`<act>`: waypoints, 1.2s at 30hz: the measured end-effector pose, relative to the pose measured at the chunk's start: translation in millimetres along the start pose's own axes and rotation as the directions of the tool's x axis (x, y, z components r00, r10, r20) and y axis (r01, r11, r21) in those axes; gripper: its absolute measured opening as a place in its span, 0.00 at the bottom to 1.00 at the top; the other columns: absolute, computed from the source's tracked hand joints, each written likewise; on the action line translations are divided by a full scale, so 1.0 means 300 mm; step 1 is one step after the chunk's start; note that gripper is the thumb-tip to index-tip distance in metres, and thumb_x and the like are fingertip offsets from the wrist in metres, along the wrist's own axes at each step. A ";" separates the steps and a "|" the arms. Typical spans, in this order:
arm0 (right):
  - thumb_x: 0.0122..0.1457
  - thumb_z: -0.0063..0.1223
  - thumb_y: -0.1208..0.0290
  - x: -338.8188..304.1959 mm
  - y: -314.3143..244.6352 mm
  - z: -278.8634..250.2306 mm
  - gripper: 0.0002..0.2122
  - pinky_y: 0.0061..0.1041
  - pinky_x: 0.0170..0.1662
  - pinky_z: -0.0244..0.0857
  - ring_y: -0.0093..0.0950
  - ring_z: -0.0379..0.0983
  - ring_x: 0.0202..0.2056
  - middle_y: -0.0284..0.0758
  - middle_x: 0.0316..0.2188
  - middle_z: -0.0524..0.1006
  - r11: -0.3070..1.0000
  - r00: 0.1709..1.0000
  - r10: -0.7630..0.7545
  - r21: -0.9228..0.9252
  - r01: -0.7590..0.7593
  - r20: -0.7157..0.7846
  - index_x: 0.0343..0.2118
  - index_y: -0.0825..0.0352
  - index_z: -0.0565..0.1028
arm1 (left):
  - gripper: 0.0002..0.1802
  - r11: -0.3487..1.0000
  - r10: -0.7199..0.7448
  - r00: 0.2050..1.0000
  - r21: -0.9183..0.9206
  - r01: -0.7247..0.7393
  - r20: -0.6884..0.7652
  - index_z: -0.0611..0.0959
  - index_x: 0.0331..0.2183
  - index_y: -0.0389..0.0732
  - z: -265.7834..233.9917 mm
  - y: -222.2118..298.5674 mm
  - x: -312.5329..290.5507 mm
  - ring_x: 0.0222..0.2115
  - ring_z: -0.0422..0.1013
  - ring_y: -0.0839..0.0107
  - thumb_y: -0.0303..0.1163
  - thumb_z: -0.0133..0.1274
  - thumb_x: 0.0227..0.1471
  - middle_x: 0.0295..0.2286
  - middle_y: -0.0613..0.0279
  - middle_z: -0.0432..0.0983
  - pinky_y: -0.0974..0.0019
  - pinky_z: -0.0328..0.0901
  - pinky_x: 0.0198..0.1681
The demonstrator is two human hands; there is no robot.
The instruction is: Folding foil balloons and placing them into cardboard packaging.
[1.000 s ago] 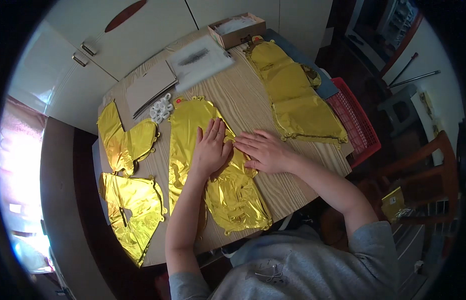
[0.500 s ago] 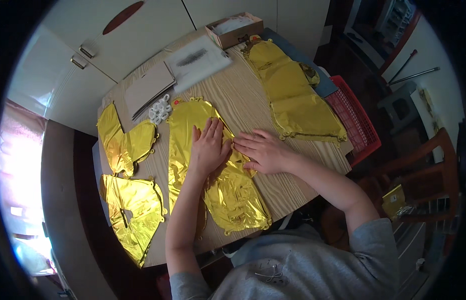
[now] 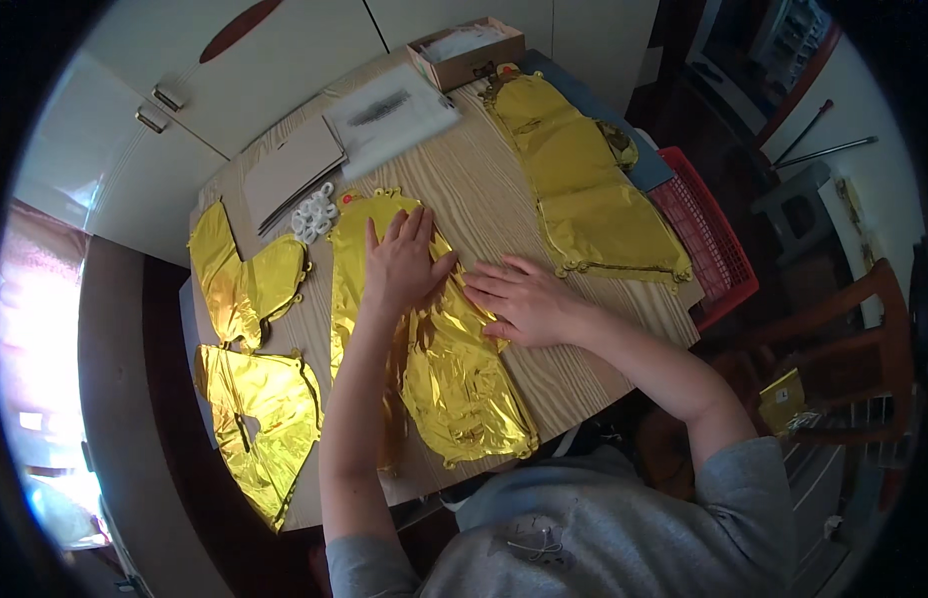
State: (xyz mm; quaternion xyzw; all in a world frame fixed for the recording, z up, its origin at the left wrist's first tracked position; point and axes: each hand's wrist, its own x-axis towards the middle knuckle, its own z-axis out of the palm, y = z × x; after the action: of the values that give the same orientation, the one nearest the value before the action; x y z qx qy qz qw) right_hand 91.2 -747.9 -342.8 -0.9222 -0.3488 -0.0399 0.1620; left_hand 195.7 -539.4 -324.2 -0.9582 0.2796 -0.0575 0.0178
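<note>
A flat gold foil balloon [image 3: 469,399] lies lengthwise on the wood-grain table in front of me, creased and shiny, with small tabs along its edge. My left hand [image 3: 402,264] rests palm down on its upper part, fingers spread. On the balloon's right edge lies my right hand [image 3: 522,301], flat with fingers stretched toward the left one. Neither hand grips anything. My left forearm covers part of the balloon's lower left side. To the left lie two more gold foil pieces, an upper angled one [image 3: 235,284] and a lower one with a slit [image 3: 270,414].
Small white rings [image 3: 312,213] lie by grey-brown cardboard sheets [image 3: 295,174] and a clear plastic bag [image 3: 394,120]. A cardboard box [image 3: 469,55] stands at the back. Another gold foil balloon [image 3: 594,189] lies at the right, near a red plastic basket [image 3: 708,234] and a wooden chair [image 3: 883,329].
My left hand has slid up and slightly left over the foil, its fingers spreading wider. My right hand has stayed in place.
</note>
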 end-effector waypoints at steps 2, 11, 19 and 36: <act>0.61 0.47 0.52 -0.006 0.002 0.005 0.26 0.39 0.67 0.40 0.30 0.51 0.65 0.35 0.61 0.63 1.000 1.000 -0.005 0.013 0.005 -0.004 0.58 0.62 0.67 | 0.49 1.000 -0.002 0.999 0.022 0.001 0.053 0.62 0.61 0.42 -0.008 -0.019 0.017 0.62 0.53 0.59 0.67 0.46 0.48 0.60 0.60 0.59 0.37 0.41 0.63; 0.63 0.44 0.55 -0.076 0.011 -0.003 0.22 0.41 0.67 0.39 0.28 0.52 0.65 0.26 0.61 0.64 0.996 0.996 -0.088 -0.005 0.088 0.016 0.58 0.57 0.69 | 0.78 0.994 -0.044 0.942 0.113 0.007 0.331 0.52 0.64 0.39 -0.054 -0.040 0.093 0.66 0.42 0.57 0.83 0.52 0.20 0.65 0.57 0.47 0.34 0.36 0.63; 0.63 0.43 0.57 -0.145 0.001 -0.048 0.19 0.42 0.67 0.40 0.28 0.55 0.63 0.25 0.58 0.69 0.987 0.987 -0.150 0.061 0.146 0.057 0.55 0.56 0.72 | 0.80 0.993 -0.058 0.926 0.121 0.013 0.373 0.50 0.64 0.38 -0.054 -0.038 0.109 0.66 0.40 0.57 0.82 0.54 0.18 0.65 0.55 0.44 0.34 0.34 0.64; 0.58 0.53 0.57 0.063 0.097 -0.053 0.14 0.36 0.54 0.56 0.25 0.69 0.51 0.28 0.45 0.78 0.988 0.978 -0.100 0.097 0.119 -0.184 0.44 0.55 0.79 | 0.80 0.996 -0.047 0.936 0.082 0.019 0.349 0.51 0.63 0.35 -0.037 -0.044 0.112 0.66 0.40 0.52 0.79 0.58 0.18 0.65 0.52 0.44 0.30 0.37 0.62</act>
State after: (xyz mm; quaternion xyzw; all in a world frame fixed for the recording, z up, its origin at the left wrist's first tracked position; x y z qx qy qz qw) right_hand 125.0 -761.7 -332.2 -0.8843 -0.3846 -0.1125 0.2396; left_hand 229.5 -546.4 -308.8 -0.9563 0.2535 0.1031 0.1035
